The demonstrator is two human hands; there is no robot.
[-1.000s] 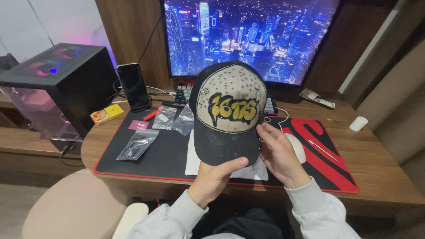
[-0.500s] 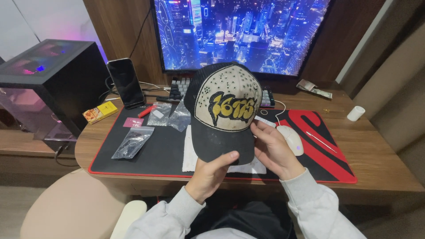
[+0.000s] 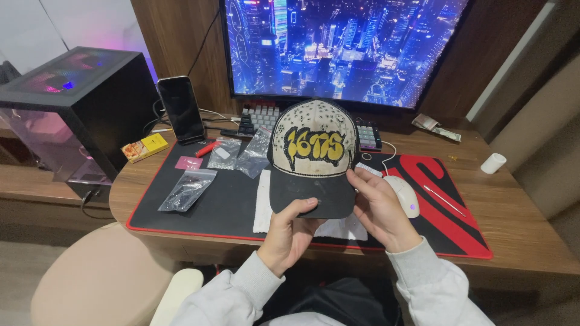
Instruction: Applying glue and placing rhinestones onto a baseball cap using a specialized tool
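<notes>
While both hands grip its brim, the cap (image 3: 313, 154) apparently hovers above them.

Cap (image 3: 313, 158) up over the desk mat (image 3: 229, 205), left hand (image 3: 292, 232) under its brim, right hand (image 3: 379, 208) on its right edge; keyboard (image 3: 260, 118) behind it, monitor (image 3: 344, 48) behind that; mouse (image 3: 403, 196) just right of the right hand; phone (image 3: 181, 108) and computer case (image 3: 78, 102) far left; plastic bags (image 3: 187, 188) left on the mat

Black-and-cream cap (image 3: 312, 158) with yellow lettering and studs; black-and-red desk mat (image 3: 199, 208).
</notes>
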